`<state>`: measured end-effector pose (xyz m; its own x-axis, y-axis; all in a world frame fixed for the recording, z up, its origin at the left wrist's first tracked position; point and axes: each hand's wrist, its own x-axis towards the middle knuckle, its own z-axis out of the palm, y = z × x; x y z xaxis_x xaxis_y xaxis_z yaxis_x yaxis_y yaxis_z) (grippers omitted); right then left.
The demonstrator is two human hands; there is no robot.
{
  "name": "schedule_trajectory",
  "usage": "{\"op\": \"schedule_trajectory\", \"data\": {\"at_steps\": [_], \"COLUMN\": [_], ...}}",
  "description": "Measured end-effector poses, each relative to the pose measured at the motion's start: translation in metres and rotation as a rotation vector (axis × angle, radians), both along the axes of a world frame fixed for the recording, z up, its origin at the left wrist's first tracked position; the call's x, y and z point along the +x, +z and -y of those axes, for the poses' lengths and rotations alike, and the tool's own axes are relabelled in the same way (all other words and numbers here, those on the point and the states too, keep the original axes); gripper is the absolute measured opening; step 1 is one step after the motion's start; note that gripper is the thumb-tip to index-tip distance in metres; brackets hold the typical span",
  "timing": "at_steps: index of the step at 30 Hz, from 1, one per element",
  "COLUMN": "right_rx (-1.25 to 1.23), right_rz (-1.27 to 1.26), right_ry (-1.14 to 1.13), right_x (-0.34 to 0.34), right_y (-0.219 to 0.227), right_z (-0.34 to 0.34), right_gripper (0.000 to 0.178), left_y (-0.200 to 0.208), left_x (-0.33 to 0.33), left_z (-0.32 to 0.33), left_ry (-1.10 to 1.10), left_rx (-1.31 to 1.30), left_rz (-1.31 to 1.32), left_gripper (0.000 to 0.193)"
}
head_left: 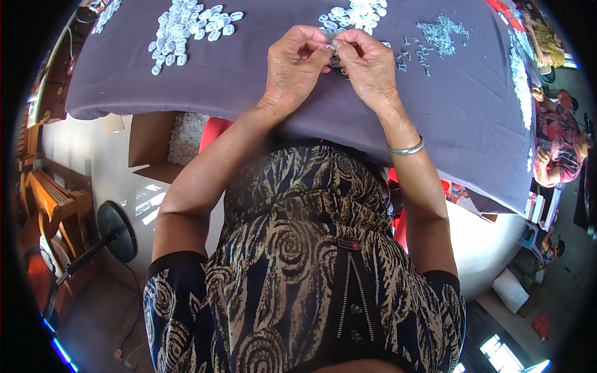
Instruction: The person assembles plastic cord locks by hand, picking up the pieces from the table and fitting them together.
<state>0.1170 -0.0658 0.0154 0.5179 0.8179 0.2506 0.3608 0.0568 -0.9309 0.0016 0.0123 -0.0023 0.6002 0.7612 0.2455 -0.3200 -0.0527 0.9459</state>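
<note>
My left hand [293,67] and my right hand [370,67] meet over the tablecloth, both closed in a pinch. A small white plastic piece [331,46] shows between the fingertips, mostly hidden by them. Just beyond my hands lies a pile of small white plastic pieces [362,11], and a few more show beneath my fingers. To the right is a heap of small silvery screws [443,36], with several scattered toward my right hand. Another white pile of oval plastic pieces [180,28] spreads out at the far left.
A dark grey-purple cloth [236,81] covers the table. Below its near left edge stands an open cardboard box [149,140] holding many white bits. A black round stand base [118,231] is on the left. Beyond the right edge sits another person [556,140] beside more white pieces [521,78].
</note>
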Motion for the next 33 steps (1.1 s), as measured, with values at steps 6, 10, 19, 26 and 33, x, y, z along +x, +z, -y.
{"op": "schedule_trajectory", "data": {"at_steps": [6,10,19,26,33], "right_rx": [0.022,0.014,0.09,0.158,0.002], "right_rz": [0.055,0.021,-0.011,-0.181,0.109], "right_ry": [-0.054,-0.045,0.007,-0.213,-0.173], "right_x": [-0.004,-0.002,0.011,0.059,0.062], "right_y": [-0.001,-0.001,0.01,0.023,0.015], "right_z": [-0.003,-0.003,0.003,0.023,0.026], "right_gripper": [0.009,0.007,0.006,0.009,0.009], "left_y": [-0.001,0.0,0.002,0.003,-0.006], "left_x": [0.003,0.0,-0.004,-0.006,-0.006], "left_z": [-0.001,-0.003,-0.005,-0.023,-0.03], "left_ry": [0.015,-0.009,-0.03,0.051,0.09], "left_rx": [-0.053,-0.017,0.031,0.052,0.065], "left_rz": [0.038,-0.006,-0.003,-0.015,-0.022], "left_gripper": [0.011,0.009,0.009,0.01,0.01]}}
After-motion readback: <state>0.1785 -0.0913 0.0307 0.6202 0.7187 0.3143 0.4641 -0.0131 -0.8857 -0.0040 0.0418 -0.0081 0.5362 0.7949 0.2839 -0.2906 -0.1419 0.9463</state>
